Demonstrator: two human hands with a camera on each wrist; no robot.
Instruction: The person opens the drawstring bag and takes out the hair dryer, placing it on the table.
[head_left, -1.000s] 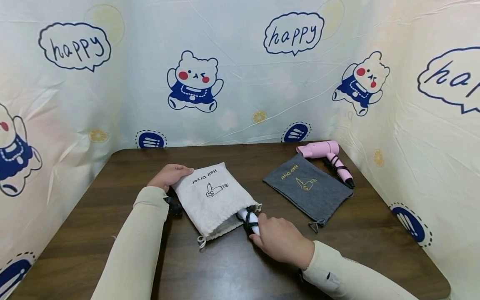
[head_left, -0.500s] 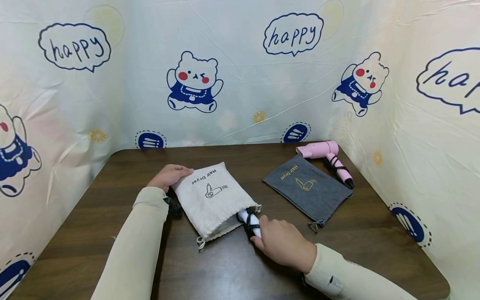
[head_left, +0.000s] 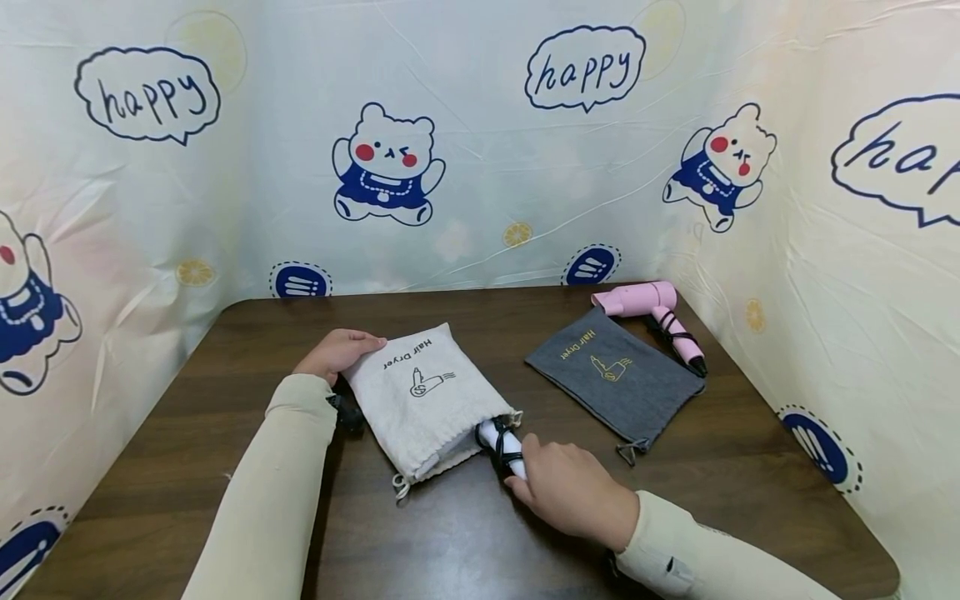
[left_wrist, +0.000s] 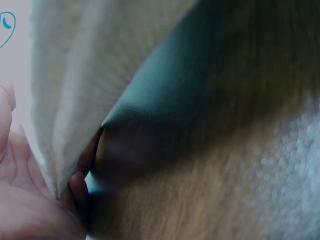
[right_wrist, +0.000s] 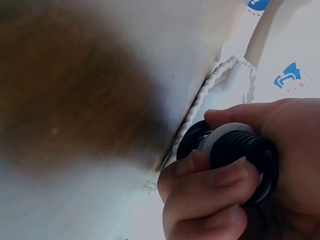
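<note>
A pale drawstring bag (head_left: 427,404), printed "Hair Dryer", lies on the table with its mouth facing me. My left hand (head_left: 339,354) grips its far left corner; in the left wrist view, the cloth runs between the thumb and fingers of that hand (left_wrist: 30,190). From the right side of the mouth sticks out the white handle (head_left: 491,435) of what looks like a hair dryer, its body hidden inside. My right hand (head_left: 573,492) holds the handle's end. Up close in the right wrist view, its fingers curl round the handle and the coiled black cord (right_wrist: 237,147).
To the right lies a flat grey drawstring bag (head_left: 615,375) with gold "Hair Dryer" lettering. Behind it rests a pink hair dryer (head_left: 637,298), cord wound round its handle. The brown table (head_left: 435,550) is enclosed by a printed curtain (head_left: 480,167) at the back and sides.
My right hand has moved slightly to the right and toward me, and a bit more of the white handle shows outside the pale bag. My left hand stays at the corner.
</note>
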